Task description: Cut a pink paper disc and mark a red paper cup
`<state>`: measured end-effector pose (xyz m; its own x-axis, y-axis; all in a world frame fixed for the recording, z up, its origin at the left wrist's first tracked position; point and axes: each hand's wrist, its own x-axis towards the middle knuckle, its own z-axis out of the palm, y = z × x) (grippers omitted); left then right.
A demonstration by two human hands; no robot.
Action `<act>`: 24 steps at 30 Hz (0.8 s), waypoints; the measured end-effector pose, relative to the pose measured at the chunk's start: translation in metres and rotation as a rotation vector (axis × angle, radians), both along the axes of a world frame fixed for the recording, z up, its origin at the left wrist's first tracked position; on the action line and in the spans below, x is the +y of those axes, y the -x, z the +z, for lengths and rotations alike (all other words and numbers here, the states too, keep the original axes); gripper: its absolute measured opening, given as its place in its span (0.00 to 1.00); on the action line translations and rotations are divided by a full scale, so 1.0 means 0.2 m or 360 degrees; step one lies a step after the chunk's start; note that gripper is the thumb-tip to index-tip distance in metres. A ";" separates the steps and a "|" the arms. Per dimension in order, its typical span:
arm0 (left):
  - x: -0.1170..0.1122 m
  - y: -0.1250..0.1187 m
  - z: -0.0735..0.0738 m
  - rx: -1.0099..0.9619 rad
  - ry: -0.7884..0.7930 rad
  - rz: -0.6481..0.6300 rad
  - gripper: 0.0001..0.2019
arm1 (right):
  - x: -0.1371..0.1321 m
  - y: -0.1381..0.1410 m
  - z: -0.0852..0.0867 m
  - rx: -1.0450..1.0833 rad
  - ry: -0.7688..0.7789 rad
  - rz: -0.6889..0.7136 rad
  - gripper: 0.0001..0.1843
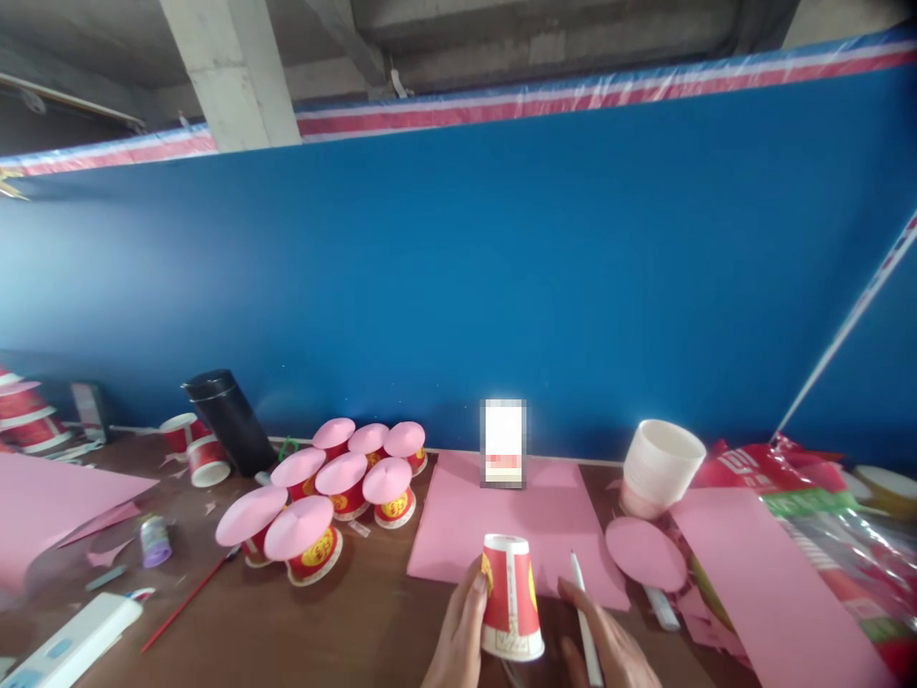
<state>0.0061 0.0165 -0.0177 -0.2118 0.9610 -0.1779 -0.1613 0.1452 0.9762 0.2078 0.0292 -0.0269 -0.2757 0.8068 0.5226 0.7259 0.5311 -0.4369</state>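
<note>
My left hand (pixel 464 621) grips the side of a red and white paper cup (pixel 512 602) that is upside down, its base facing up. Between the fingers of my right hand (pixel 608 640) is a white pen (pixel 584 612), its tip pointing away from me. Just beyond both hands lies a pink paper sheet (pixel 501 521). To the left stand several upturned red cups topped with shallow pink paper cones (pixel 299 527). On the right, a round pink paper disc (pixel 646 554) rests beside a stack of white cups (pixel 660 468).
A black bottle (pixel 230 425) leans at the back left near two tipped red cups (pixel 207 461). A red brush (pixel 187 602), a purple-capped tube (pixel 156 541) and a white box (pixel 78 642) lie at left. Plastic packaging (pixel 823 506) and pink paper (pixel 778 583) fill the right. Behind is a blue partition (pixel 544 277).
</note>
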 end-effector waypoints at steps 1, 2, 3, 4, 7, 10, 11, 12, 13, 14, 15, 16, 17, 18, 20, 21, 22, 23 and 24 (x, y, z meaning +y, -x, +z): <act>0.00 0.00 0.01 -0.0049 0.0012 -0.0023 0.29 | 0.00 0.00 0.01 0.0001 0.0007 0.0019 0.25; 0.01 0.00 0.02 -0.0089 0.0007 -0.0031 0.29 | 0.00 0.00 0.02 0.0008 0.0013 0.0031 0.25; 0.00 0.00 0.03 -0.0120 -0.0004 -0.0045 0.30 | -0.01 0.00 0.03 0.0017 0.0018 0.0040 0.25; 0.00 0.00 0.03 -0.0143 -0.0016 -0.0055 0.29 | -0.01 0.00 0.04 0.0028 0.0025 0.0044 0.25; -0.01 -0.01 0.07 -0.0161 -0.0028 -0.0073 0.28 | -0.02 0.01 0.06 0.0065 0.0071 0.0038 0.24; -0.01 -0.02 0.09 -0.0130 -0.0007 -0.0043 0.27 | -0.04 0.02 0.06 0.0089 0.0141 0.0023 0.23; -0.01 -0.02 0.10 -0.0119 0.0002 -0.0031 0.27 | -0.04 0.02 0.06 0.0095 0.0156 0.0016 0.23; -0.01 -0.02 0.10 -0.0110 0.0009 -0.0022 0.27 | -0.04 0.02 0.05 0.0105 0.0163 0.0001 0.22; -0.01 -0.02 0.10 -0.0106 0.0009 -0.0017 0.27 | -0.03 0.02 0.03 0.0115 0.0162 -0.0016 0.22; 0.00 -0.02 0.10 -0.0109 -0.0002 -0.0018 0.27 | -0.03 0.02 0.02 0.0120 0.0154 -0.0024 0.22; 0.00 -0.02 0.10 -0.0122 -0.0023 -0.0023 0.27 | -0.03 0.02 0.01 0.0120 0.0143 -0.0025 0.22; 0.00 -0.02 0.10 -0.0138 -0.0046 -0.0028 0.27 | -0.02 0.02 0.00 0.0111 0.0132 -0.0016 0.22; 0.00 -0.02 0.11 -0.0154 -0.0072 -0.0041 0.27 | -0.02 0.01 0.00 0.0095 0.0126 -0.0001 0.23; 0.00 -0.02 0.11 -0.0167 -0.0096 -0.0056 0.26 | -0.02 0.01 0.00 0.0077 0.0121 0.0011 0.23; 0.00 -0.03 0.13 -0.0173 -0.0137 -0.0091 0.26 | -0.02 0.01 0.02 0.0046 0.0119 0.0014 0.24; -0.01 -0.03 0.14 -0.0168 -0.0147 -0.0100 0.25 | -0.03 0.01 0.03 0.0034 0.0119 0.0005 0.24; -0.01 -0.03 0.14 -0.0158 -0.0154 -0.0104 0.25 | -0.03 0.01 0.04 0.0022 0.0117 0.0002 0.23; -0.01 -0.04 0.15 -0.0145 -0.0159 -0.0104 0.25 | -0.03 0.01 0.04 0.0010 0.0113 0.0001 0.23; -0.01 -0.04 0.15 -0.0130 -0.0162 -0.0103 0.25 | -0.04 0.01 0.05 -0.0002 0.0111 0.0002 0.23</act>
<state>0.0132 0.0144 0.0120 -0.1379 0.9861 -0.0931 -0.2342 0.0588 0.9704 0.2050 0.0219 -0.0177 -0.2771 0.8409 0.4649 0.7259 0.5003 -0.4721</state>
